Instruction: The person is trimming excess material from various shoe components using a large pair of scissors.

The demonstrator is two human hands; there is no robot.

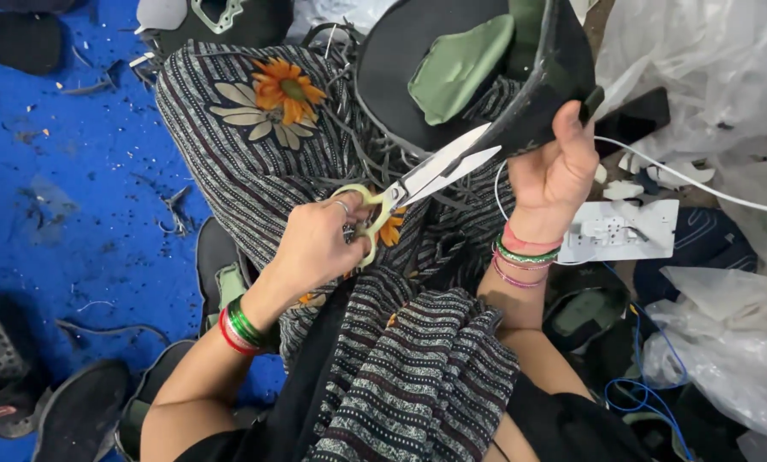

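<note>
Seen from the head camera, looking straight down into the lap, the left hand [315, 244] is closed through the pale yellow loops of a pair of scissors [405, 188], thumb and fingers gripping the handles. The steel blades run up and to the right from that hand, slightly parted, and their tips lie against the near edge of a black shoe sole [478, 77]. The right hand [559, 167] is closed on that sole, thumb on the near face and fingers wrapped behind its right edge, holding it up and tilted so the hollow inside faces the camera — a green insole [460, 64] sits inside it. So the sole lies up and to the right of the scissor hand, its long axis slanting from upper right toward the blades, and the right hand is on it while the left reaches it only through the blades. Both wrists carry bangles [242, 329], red and green on the left, pink and green on the right. Underneath is a striped cloth with an orange flower [289, 85] over the knees, strewn with thin dark trimmings. To the left lies a blue mat [75, 171] with scraps and more dark soles [80, 415] at its lower edge — to the right, a white power strip [623, 231], a white cable, a blue wire [640, 389] and crumpled clear plastic sheeting [709, 60].
</note>
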